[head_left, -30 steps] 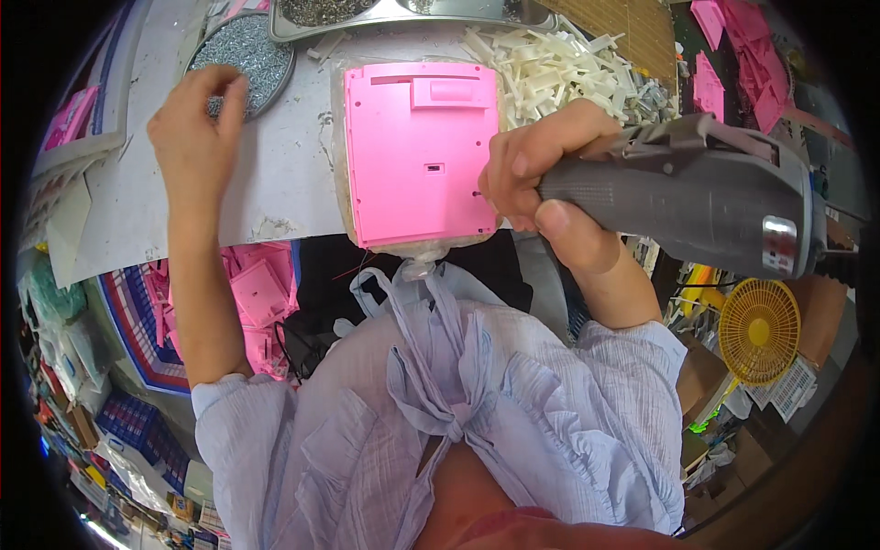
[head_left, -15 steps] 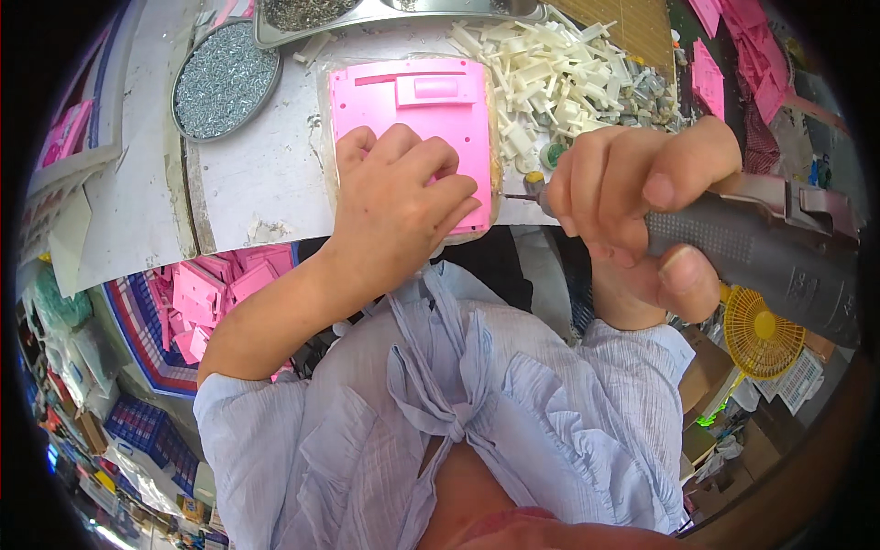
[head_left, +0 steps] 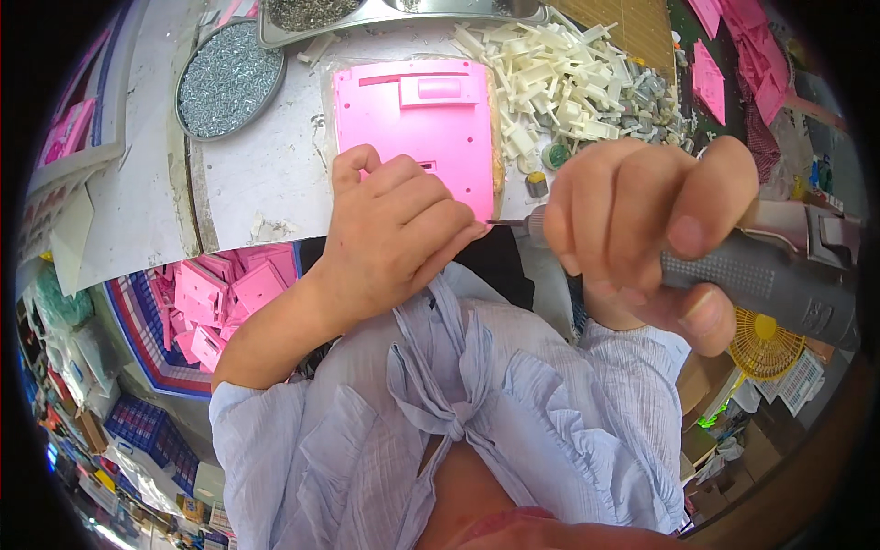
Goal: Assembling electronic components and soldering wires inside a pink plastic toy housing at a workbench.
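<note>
A flat pink plastic panel [head_left: 412, 124] with a slot and small holes lies at the table's near edge, on a pad wrapped in clear film. My left hand [head_left: 394, 225] rests over its near part, fingers curled. Its fingertips press together at the near right corner; whatever they hold is too small to make out. My right hand [head_left: 642, 220] is wrapped round a grey electric screwdriver [head_left: 770, 280], held sideways. The thin bit [head_left: 504, 222] points left, its tip at my left fingertips.
A round dish of silvery screws [head_left: 229, 81] stands at the left, a metal tray [head_left: 385, 13] behind. White plastic pieces [head_left: 550, 82] are heaped beyond the panel's right side. Below the table, a basket [head_left: 137, 339] holds pink parts. A yellow fan [head_left: 765, 344] is at lower right.
My left hand has drawn nearer to me, baring more of the panel, its fingertips now at the corner. The screwdriver bit has come nearer and left, meeting those fingertips.
</note>
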Demonstrator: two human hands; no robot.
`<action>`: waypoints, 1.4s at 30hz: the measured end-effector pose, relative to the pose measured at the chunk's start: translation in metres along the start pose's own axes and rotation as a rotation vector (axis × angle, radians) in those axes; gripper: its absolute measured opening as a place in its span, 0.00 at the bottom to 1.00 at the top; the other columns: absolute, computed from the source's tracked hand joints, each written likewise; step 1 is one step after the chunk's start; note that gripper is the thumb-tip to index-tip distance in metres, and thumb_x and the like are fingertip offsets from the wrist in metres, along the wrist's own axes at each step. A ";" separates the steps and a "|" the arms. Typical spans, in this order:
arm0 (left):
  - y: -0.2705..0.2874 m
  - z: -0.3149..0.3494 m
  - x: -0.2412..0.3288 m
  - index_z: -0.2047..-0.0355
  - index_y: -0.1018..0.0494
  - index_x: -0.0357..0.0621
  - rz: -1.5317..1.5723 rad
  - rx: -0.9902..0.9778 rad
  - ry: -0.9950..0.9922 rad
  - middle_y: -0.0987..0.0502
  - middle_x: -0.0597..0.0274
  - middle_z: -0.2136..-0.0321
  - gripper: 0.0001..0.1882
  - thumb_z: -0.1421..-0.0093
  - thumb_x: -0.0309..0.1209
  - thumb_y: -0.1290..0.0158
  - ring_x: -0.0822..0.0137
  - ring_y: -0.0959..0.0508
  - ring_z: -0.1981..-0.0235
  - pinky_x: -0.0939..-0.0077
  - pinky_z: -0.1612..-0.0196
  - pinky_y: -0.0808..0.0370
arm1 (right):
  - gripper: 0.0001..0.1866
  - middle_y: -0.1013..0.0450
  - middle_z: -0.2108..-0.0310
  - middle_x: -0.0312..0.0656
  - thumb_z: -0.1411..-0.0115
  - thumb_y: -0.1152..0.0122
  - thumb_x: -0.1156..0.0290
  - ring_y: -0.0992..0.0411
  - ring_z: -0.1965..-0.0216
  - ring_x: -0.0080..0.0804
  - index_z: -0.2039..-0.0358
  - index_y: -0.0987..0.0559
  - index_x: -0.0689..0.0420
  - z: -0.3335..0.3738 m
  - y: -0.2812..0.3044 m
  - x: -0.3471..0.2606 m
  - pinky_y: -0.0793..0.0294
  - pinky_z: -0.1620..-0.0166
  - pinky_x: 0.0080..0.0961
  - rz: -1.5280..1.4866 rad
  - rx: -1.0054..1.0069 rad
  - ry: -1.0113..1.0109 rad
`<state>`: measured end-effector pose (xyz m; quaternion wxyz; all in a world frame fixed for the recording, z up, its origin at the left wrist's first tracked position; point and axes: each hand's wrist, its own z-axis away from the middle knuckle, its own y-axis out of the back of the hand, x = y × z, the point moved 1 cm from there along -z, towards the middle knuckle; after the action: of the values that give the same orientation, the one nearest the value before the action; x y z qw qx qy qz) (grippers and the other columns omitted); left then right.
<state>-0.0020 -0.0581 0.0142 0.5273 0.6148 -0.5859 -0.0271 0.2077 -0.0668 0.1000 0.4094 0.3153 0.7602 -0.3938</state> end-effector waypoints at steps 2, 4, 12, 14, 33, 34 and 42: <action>0.010 0.006 -0.004 0.70 0.24 0.53 -0.037 -0.073 -0.006 0.28 0.72 0.74 0.09 0.48 0.36 0.34 0.67 0.28 0.68 0.59 0.54 0.42 | 0.17 0.29 0.76 0.30 0.39 0.33 0.59 0.33 0.79 0.21 0.56 0.31 0.47 0.000 0.000 -0.001 0.33 0.77 0.20 -0.005 0.006 0.009; 0.015 0.010 -0.005 0.70 0.24 0.53 -0.076 -0.115 0.010 0.28 0.72 0.74 0.08 0.47 0.35 0.35 0.67 0.28 0.68 0.60 0.54 0.42 | 0.17 0.29 0.76 0.30 0.38 0.34 0.59 0.33 0.79 0.21 0.56 0.31 0.47 -0.002 -0.003 -0.002 0.33 0.78 0.20 -0.014 0.003 0.013; 0.014 0.015 -0.004 0.65 0.22 0.52 0.021 0.045 0.103 0.20 0.73 0.66 0.10 0.47 0.29 0.35 0.69 0.23 0.67 0.62 0.54 0.42 | 0.17 0.29 0.75 0.31 0.37 0.35 0.60 0.33 0.80 0.22 0.54 0.32 0.47 -0.014 -0.016 0.011 0.32 0.76 0.22 0.022 -0.012 0.083; 0.014 0.016 -0.005 0.64 0.21 0.52 0.081 0.038 0.132 0.19 0.73 0.66 0.10 0.47 0.28 0.34 0.69 0.23 0.67 0.63 0.54 0.41 | 0.17 0.30 0.76 0.31 0.37 0.35 0.60 0.33 0.80 0.22 0.54 0.32 0.48 -0.017 -0.018 0.016 0.32 0.76 0.23 0.006 -0.014 0.082; 0.097 0.015 -0.170 0.61 0.19 0.53 -0.658 0.182 0.453 0.21 0.69 0.58 0.11 0.42 0.40 0.39 0.58 0.25 0.54 0.51 0.49 0.37 | 0.19 0.36 0.82 0.31 0.42 0.36 0.59 0.38 0.81 0.25 0.57 0.32 0.53 -0.022 -0.011 0.032 0.35 0.76 0.27 0.124 0.165 0.070; 0.098 0.013 -0.169 0.62 0.19 0.52 -0.621 0.198 0.444 0.21 0.69 0.58 0.10 0.41 0.41 0.40 0.58 0.25 0.54 0.51 0.49 0.37 | 0.19 0.36 0.82 0.31 0.41 0.36 0.59 0.38 0.81 0.25 0.57 0.32 0.53 -0.019 -0.010 0.032 0.35 0.76 0.27 0.132 0.163 0.085; 0.107 0.015 -0.201 0.71 0.21 0.43 -0.598 0.050 0.582 0.19 0.59 0.65 0.12 0.37 0.38 0.45 0.63 0.22 0.63 0.66 0.58 0.30 | 0.20 0.34 0.80 0.31 0.41 0.33 0.59 0.37 0.81 0.25 0.58 0.32 0.53 0.026 -0.017 0.020 0.34 0.75 0.28 0.176 0.288 0.001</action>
<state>-0.1480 0.1091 -0.0370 0.6248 0.7523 -0.2087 0.0101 0.1948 -0.0939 0.0794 0.3925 0.4362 0.6657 -0.4610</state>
